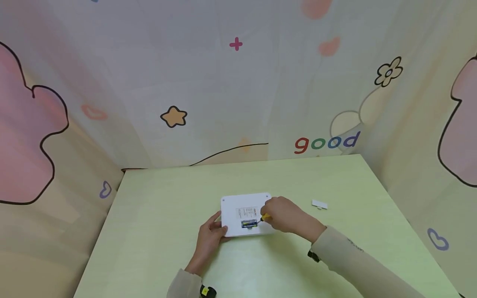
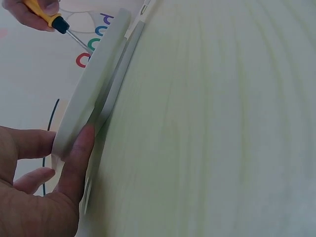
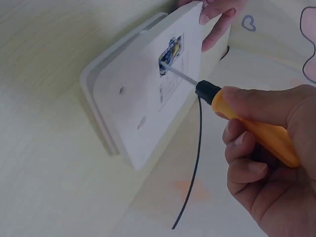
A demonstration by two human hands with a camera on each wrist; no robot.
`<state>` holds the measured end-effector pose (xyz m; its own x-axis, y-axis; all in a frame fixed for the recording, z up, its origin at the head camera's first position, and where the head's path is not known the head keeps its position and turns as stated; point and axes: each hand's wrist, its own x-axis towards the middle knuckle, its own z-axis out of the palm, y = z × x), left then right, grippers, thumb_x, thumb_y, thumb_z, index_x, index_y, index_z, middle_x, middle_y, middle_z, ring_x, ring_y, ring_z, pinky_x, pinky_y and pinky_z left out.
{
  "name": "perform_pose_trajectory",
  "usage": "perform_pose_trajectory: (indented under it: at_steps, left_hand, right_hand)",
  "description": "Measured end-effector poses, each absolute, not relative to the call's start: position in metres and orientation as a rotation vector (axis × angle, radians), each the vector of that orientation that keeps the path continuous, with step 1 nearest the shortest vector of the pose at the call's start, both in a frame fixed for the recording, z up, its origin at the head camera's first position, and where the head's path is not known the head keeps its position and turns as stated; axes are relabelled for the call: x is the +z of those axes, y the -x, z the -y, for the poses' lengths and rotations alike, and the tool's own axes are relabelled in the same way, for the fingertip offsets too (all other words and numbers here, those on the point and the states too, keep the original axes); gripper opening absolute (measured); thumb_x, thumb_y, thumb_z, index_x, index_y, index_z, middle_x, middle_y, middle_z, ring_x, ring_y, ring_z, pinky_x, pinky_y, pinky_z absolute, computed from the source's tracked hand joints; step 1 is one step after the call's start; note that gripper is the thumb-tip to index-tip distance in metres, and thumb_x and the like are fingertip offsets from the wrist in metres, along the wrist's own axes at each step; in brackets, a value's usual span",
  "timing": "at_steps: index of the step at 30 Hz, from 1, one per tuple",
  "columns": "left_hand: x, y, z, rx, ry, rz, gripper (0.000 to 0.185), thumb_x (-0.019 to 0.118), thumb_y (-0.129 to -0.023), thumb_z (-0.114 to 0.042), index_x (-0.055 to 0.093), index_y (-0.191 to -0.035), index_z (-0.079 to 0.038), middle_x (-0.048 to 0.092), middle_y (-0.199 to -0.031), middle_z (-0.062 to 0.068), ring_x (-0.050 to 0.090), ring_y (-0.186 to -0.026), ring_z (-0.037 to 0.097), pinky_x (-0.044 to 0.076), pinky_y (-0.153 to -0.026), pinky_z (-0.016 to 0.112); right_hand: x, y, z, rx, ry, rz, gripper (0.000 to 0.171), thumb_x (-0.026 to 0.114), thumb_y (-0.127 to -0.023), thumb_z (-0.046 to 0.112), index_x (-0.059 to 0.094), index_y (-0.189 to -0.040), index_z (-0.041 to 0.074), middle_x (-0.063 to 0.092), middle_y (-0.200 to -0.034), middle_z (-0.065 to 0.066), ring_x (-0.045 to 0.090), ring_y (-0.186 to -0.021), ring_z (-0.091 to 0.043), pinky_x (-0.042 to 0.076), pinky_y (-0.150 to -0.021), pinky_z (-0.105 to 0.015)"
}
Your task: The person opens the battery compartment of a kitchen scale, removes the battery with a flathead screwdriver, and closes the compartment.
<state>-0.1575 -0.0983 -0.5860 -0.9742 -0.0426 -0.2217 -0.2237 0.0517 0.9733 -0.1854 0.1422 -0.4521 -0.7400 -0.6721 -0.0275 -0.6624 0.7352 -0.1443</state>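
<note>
Backdrop: cloth walls [image 1: 238,82] printed with flowers, hearts, a star and the word "good" stand on three sides of the work surface.
Surface: pale green table [image 1: 156,231], wood-grained, seen close in both wrist views.
White device: a flat, square white device [image 1: 238,203] lies back-side up near the middle of the table; a printed label sits on its back, and an open battery compartment [image 1: 249,224] shows a battery inside.
Left hand: the left hand [image 1: 210,239] holds the device at its near-left corner; in the left wrist view the thumb [image 2: 79,158] presses against the device's edge and the other fingers curl over the top face, so the hand is clamped on the device.
Right hand: the right hand [image 1: 285,217] is wrapped round the yellow handle of a screwdriver [image 3: 247,116], fingers curled tight about it.
Screwdriver: yellow handle, black collar, thin metal shaft; the tip reaches into the battery compartment and touches what lies inside.
Small white piece: a small white rectangular piece [image 1: 319,204] lies on the table to the right of the device, well apart from both hands.
Sleeves: both forearms wear light beige sleeves [image 1: 357,260].
</note>
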Motion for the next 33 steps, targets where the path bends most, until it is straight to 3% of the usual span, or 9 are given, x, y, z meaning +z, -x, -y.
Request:
perform_pose_trajectory:
  at_steps: [5,17,22,29,33]
  left_hand:
    - [-0.583,0.158,0.099,2.08,0.258,-2.168,0.063,0.062,-0.09,0.003,0.041,-0.148,-0.004,0.06,-0.118,0.028,0.069,-0.089,0.022,0.063,-0.072,0.034]
    - [-0.585,0.16,0.104,2.053,0.257,-2.207,0.062,0.063,-0.089,0.004,0.043,-0.147,-0.004,0.061,-0.115,0.028,0.069,-0.086,0.021,0.063,-0.07,0.033]
    - [-0.585,0.16,0.106,2.045,0.281,-2.202,0.061,0.062,-0.09,0.004,0.044,-0.147,-0.007,0.059,-0.116,0.026,0.069,-0.087,0.02,0.063,-0.071,0.033]
    - [-0.585,0.16,0.106,2.078,0.271,-2.167,0.061,0.062,-0.09,0.005,0.043,-0.147,-0.004,0.059,-0.117,0.029,0.069,-0.086,0.019,0.063,-0.071,0.035]
    - [-0.583,0.158,0.106,2.088,0.247,-2.156,0.061,0.061,-0.091,0.003,0.042,-0.148,-0.004,0.058,-0.119,0.029,0.069,-0.089,0.02,0.063,-0.073,0.037]
  right_hand:
    - [-0.457,0.195,-0.157,-0.421,0.974,-2.786,0.012,0.075,-0.085,0.013,0.078,-0.097,0.01,0.076,-0.094,-0.001,0.066,-0.085,-0.017,0.056,-0.083,-0.036]
    - [-0.485,0.208,-0.181,-0.725,0.735,-2.688,0.015,0.074,-0.087,0.019,0.078,-0.1,0.014,0.075,-0.101,0.002,0.063,-0.092,-0.015,0.053,-0.083,-0.033]
    - [-0.5,0.209,-0.189,-0.904,0.643,-2.644,0.014,0.074,-0.087,0.017,0.078,-0.1,0.015,0.075,-0.103,-0.001,0.064,-0.094,-0.018,0.053,-0.087,-0.041]
    - [-0.522,0.207,-0.183,-1.007,0.675,-2.616,0.014,0.072,-0.089,0.019,0.078,-0.101,0.015,0.075,-0.107,-0.003,0.066,-0.105,-0.024,0.052,-0.093,-0.045]
    - [-0.515,0.206,-0.177,-0.969,0.678,-2.646,0.014,0.073,-0.088,0.018,0.078,-0.1,0.017,0.075,-0.106,-0.001,0.067,-0.101,-0.021,0.054,-0.09,-0.042]
